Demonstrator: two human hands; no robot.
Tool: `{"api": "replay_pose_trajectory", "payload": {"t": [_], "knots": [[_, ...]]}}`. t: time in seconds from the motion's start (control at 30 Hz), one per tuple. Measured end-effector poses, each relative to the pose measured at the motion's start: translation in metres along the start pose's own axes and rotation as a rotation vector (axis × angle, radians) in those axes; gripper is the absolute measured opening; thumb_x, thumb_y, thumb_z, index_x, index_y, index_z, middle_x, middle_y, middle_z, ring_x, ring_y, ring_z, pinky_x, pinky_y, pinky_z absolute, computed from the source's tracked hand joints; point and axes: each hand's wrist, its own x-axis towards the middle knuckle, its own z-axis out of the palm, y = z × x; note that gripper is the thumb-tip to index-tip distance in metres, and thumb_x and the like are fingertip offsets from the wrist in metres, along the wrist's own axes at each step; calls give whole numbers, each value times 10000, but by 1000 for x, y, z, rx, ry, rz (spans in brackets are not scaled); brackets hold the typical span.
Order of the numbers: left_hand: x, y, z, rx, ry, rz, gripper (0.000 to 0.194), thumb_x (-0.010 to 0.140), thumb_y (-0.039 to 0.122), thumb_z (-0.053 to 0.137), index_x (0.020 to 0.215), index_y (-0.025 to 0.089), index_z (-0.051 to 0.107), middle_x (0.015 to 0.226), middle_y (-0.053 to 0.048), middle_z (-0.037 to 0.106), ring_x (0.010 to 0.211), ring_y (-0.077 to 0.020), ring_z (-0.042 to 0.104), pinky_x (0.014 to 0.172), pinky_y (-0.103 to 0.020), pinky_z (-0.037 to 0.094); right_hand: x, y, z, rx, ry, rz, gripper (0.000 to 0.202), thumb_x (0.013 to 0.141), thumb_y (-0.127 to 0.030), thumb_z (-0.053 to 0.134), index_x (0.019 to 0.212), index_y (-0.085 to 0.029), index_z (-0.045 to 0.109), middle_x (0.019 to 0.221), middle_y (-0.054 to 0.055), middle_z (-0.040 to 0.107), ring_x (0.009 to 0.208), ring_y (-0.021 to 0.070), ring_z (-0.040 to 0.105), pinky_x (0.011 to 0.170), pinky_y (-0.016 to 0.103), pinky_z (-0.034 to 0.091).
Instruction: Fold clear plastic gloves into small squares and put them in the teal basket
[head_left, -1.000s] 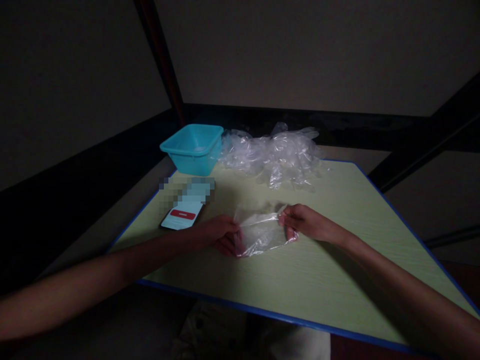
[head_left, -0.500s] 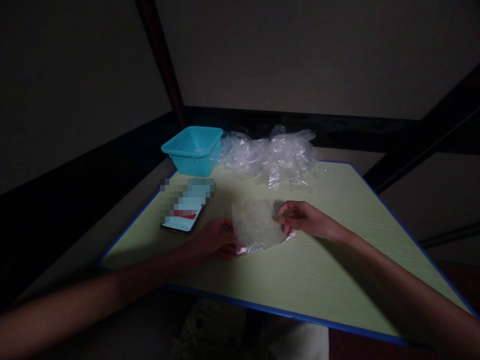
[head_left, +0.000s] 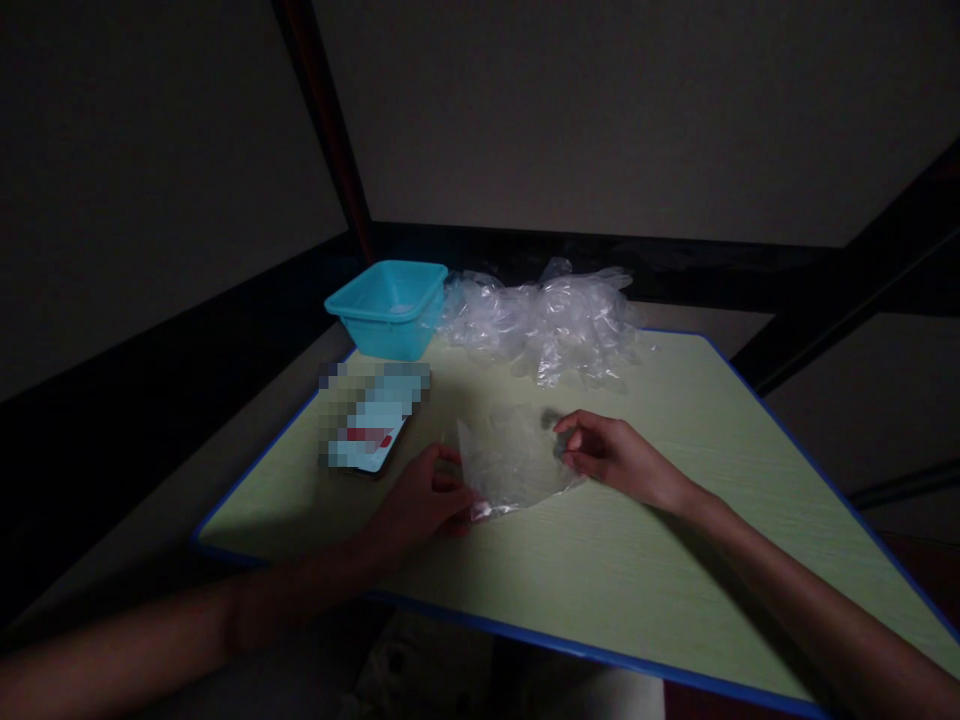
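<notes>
While dim light is falling across a pale green table [head_left: 600,580] with a blue edge, a person is working a clear plastic bag [head_left: 512,462] between two bare hands. The left hand [head_left: 420,503] is lying on the tabletop at the bag's near left corner, fingers curled and pinching that corner against the surface. The right hand [head_left: 611,456] is resting just beside the bag's right edge, thumb and fingers drawn close together and touching the plastic; whether they are actually gripping it is too dark to tell. The bag itself is lying nearly flat on the table between both hands, near the middle of the surface, its film crumpled and catching a faint sheen. To the left of the hands, a phone [head_left: 369,432] with a lit, partly blurred screen is sitting on the table. At the far edge, a turquoise plastic tub [head_left: 390,310] is standing upright, and a loose heap of clear plastic bags [head_left: 547,320] is piling up just beside it.
</notes>
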Motion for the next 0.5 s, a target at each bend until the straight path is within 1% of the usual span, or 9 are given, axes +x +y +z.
{"api": "replay_pose_trajectory", "payload": {"t": [0.17,0.3,0.4,0.5], "knots": [[-3,-5,1,-56,17,-14,405,613,159,702,905,181,423,617,23,641,607,-179,644,500,-243,488,-3,-3,4,-210,30,-52,195,771,-184,510,964,-160,520,677,-18,539,549,113,502,513,234,388],[-7,-6,1,-110,32,-1,423,603,160,669,935,167,407,602,36,624,585,-169,633,494,-246,496,-5,1,8,-353,77,-123,197,790,-168,530,987,-157,527,701,-10,552,562,119,512,517,235,390],[-9,-9,-2,-128,8,11,418,599,141,624,936,176,380,608,49,611,584,-156,627,487,-235,498,-6,3,9,-425,109,-173,185,800,-175,553,984,-161,532,726,2,561,597,135,533,535,247,410],[-11,-14,-6,-69,-35,73,399,610,140,570,942,193,356,653,59,588,544,-148,621,447,-228,483,-7,4,10,-486,130,-213,165,822,-195,551,983,-160,536,760,23,569,638,155,554,564,270,444]]}}
